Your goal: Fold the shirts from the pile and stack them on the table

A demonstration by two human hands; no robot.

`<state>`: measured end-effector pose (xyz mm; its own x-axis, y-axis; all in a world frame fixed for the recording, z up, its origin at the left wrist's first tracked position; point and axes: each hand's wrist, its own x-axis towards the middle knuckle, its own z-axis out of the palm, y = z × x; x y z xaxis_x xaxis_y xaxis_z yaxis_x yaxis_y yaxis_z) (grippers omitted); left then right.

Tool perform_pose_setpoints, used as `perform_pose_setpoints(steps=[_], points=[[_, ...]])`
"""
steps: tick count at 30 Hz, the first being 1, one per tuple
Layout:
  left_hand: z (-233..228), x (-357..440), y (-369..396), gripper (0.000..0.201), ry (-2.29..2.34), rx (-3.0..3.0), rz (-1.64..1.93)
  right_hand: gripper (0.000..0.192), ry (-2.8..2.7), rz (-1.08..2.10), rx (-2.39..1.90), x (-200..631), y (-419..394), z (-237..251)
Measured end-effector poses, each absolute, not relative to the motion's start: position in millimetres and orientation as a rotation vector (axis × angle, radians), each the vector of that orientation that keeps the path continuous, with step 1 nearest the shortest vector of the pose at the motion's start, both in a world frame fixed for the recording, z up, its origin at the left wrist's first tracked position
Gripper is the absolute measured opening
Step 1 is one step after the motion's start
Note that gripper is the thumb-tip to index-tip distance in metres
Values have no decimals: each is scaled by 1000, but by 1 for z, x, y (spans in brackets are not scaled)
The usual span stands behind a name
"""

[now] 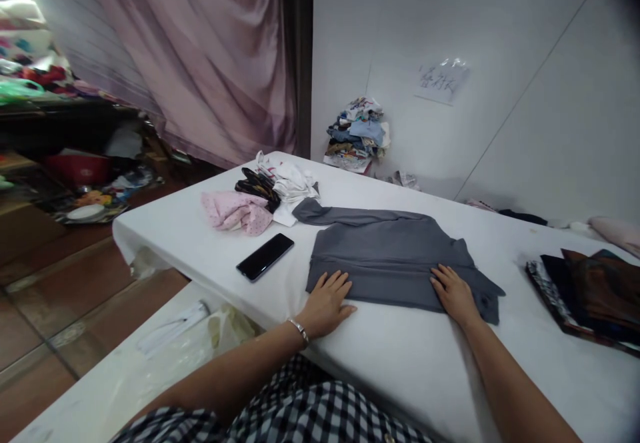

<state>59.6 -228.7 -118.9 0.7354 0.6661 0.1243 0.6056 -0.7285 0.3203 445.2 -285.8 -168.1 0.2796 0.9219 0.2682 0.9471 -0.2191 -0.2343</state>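
A hand could pass along the white-covered table [395, 356] on the near side of the grey long-sleeved top [380, 246], between the left hand [326, 303] and the right hand [455, 293], both lying flat at its near edge. Leftward, a black smartphone [265, 256] leaves only a narrow gap beside the top; beyond it, a pink dotted cloth [237, 211], black patterned fabric [257, 188] and crumpled white clothes [295, 180] obstruct the way. Rightward, a wider lane runs to the folded dark clothes [595, 296]. The wall [390, 36] limits reach beyond the far edge.
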Motion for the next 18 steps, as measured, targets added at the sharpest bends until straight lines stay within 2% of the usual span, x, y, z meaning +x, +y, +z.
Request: perform_pose_setpoints(steps=[5,10,18], points=[[-118,51,-214,46,985,2648,435,47,-1672,-184,-2237,431,-284,-155],[-96,44,-155,36,1185,2595,628,53,-1745,-166,-2242,411,-283,-156],[-81,45,-40,37,1600,2619,492,54,-1746,-117,-2354,401,-283,-167]])
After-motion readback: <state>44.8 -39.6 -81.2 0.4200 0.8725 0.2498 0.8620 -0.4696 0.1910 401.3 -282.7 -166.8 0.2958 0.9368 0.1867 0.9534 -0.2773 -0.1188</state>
